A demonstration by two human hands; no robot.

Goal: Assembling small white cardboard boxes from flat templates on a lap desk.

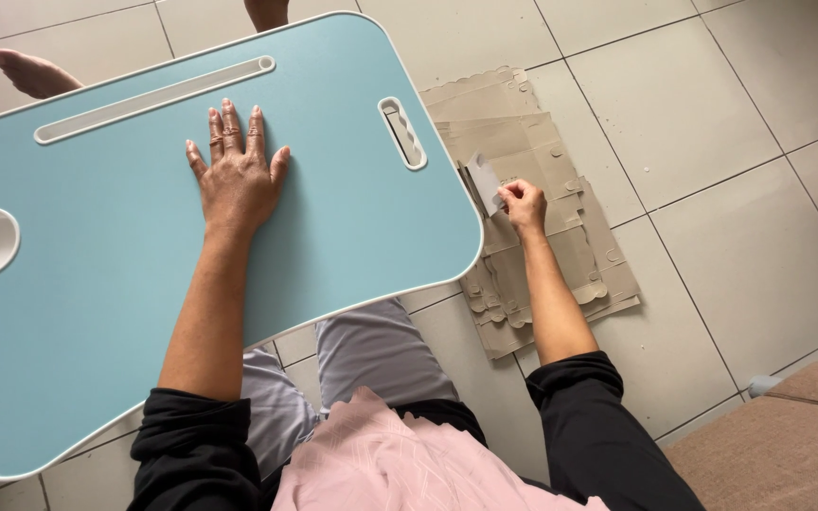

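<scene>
Two hands are at work in my view. My left hand (236, 175) lies flat, palm down, fingers slightly spread, on the light blue lap desk (97, 303), which rests tilted over my knees. My right hand (524, 205) reaches past the desk's edge, fingertips pinched together on a small pale folded paper (485, 183). Under that hand a stack of flattened cardboard sheets (560, 265) lies on the tiled floor (740, 237). A bare foot (35, 73) shows beyond the desk's far edge.
</scene>
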